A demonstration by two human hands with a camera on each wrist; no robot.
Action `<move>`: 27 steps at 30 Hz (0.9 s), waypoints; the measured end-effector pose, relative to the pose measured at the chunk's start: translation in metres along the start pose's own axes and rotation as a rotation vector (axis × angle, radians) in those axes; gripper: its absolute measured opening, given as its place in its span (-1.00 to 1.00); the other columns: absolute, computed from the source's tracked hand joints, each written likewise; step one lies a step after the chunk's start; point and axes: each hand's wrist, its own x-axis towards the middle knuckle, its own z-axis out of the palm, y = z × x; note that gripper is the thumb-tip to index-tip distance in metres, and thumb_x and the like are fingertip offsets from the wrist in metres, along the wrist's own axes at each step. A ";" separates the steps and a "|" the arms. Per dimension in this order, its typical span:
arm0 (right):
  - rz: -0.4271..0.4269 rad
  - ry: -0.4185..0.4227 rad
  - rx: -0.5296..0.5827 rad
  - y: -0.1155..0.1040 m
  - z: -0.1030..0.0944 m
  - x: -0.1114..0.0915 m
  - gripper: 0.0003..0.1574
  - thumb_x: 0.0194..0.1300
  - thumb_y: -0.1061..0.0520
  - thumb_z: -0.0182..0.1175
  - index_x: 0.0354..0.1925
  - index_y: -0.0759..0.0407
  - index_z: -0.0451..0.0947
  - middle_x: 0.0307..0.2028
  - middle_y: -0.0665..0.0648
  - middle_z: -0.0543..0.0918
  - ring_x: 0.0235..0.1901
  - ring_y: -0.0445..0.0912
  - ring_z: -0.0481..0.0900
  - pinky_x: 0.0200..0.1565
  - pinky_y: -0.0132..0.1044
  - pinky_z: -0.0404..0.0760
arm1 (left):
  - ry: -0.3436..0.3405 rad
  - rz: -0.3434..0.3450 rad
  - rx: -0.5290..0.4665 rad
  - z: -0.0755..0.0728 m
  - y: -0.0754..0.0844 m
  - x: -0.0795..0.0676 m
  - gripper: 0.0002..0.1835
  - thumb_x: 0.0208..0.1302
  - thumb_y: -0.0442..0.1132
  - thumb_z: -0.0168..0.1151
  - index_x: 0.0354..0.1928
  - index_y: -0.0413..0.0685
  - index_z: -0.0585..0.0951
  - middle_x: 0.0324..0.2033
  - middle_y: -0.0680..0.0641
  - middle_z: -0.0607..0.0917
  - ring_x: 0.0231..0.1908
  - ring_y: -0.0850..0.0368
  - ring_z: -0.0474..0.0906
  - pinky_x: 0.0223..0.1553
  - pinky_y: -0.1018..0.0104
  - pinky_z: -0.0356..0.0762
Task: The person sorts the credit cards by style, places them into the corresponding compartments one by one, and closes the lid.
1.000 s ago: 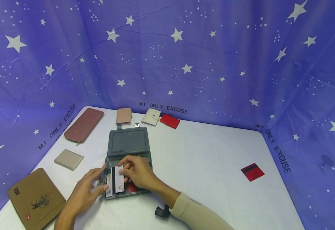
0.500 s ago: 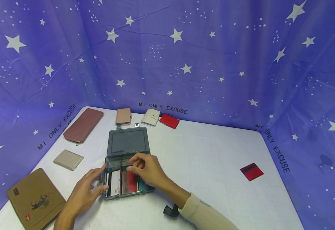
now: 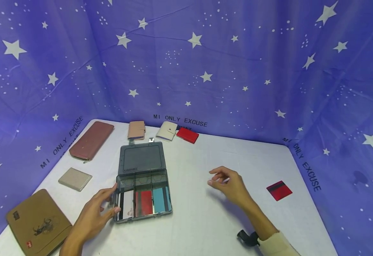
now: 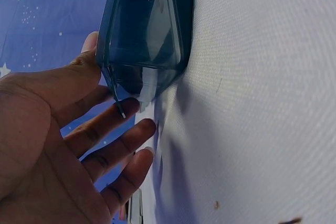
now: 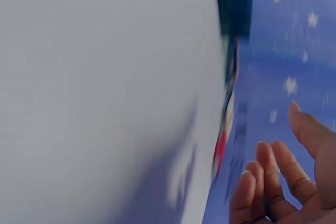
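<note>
A grey translucent box (image 3: 119, 199) stands with its lid (image 3: 143, 156) folded back. Along its front lie a white card (image 3: 128, 204) with a black stripe, a red card (image 3: 144, 202) and a blue card (image 3: 161, 200), in separate compartments. My left hand (image 3: 93, 211) rests against the box's left side, thumb at the rim, the other fingers spread loosely in the left wrist view. Over the white table, between the box and another red card (image 3: 279, 190), my right hand (image 3: 232, 185) hovers with loosely bent fingers. Nothing shows between those fingers (image 5: 270, 174) in the right wrist view.
Behind the box lie a pink card holder (image 3: 136, 130), a cream one (image 3: 166, 131) and a red one (image 3: 187, 135). A maroon zip wallet (image 3: 91, 140), a beige case (image 3: 75, 179) and a brown pouch (image 3: 39, 224) lie left. A star-patterned curtain (image 3: 186, 71) encloses the table (image 3: 199, 213).
A striped white card, held over the box by my right hand, now lies within it. That hand has let go and moved right, away from the box. My left hand stays put.
</note>
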 end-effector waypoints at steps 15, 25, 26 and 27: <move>0.371 0.178 -0.490 0.093 -0.148 -0.059 0.02 0.14 -0.35 0.39 0.29 0.29 0.37 -0.01 0.48 0.55 -0.11 0.23 0.50 -0.35 -0.24 0.41 | 0.006 0.005 -0.008 0.001 -0.002 0.000 -0.23 0.19 -0.14 0.45 0.43 -0.08 0.38 0.19 -0.11 0.58 0.02 -0.05 0.59 -0.23 0.27 0.65; 0.539 0.076 -0.584 0.108 -0.161 -0.059 0.34 0.03 -0.49 0.36 0.24 0.59 0.23 -0.08 0.66 0.42 -0.08 0.42 0.34 -0.19 0.17 0.49 | -0.012 -0.011 -0.016 0.000 -0.001 0.000 -0.24 0.21 -0.14 0.43 0.43 -0.09 0.38 0.20 -0.13 0.57 0.10 -0.11 0.58 -0.18 0.20 0.68; 0.541 0.067 -0.567 0.107 -0.158 -0.057 0.33 0.02 -0.47 0.38 0.24 0.59 0.21 -0.09 0.65 0.38 -0.09 0.42 0.32 -0.21 0.15 0.49 | -0.012 -0.009 -0.018 0.000 0.000 0.001 -0.25 0.21 -0.14 0.43 0.43 -0.10 0.38 0.20 -0.13 0.57 0.11 -0.11 0.57 -0.18 0.20 0.68; 0.527 0.060 -0.554 0.105 -0.156 -0.056 0.32 0.01 -0.44 0.41 0.23 0.58 0.20 -0.11 0.64 0.37 -0.12 0.39 0.34 -0.25 0.10 0.49 | -0.011 -0.007 -0.020 0.000 0.000 0.000 -0.25 0.21 -0.15 0.43 0.42 -0.11 0.38 0.20 -0.13 0.57 0.12 -0.12 0.57 -0.18 0.19 0.68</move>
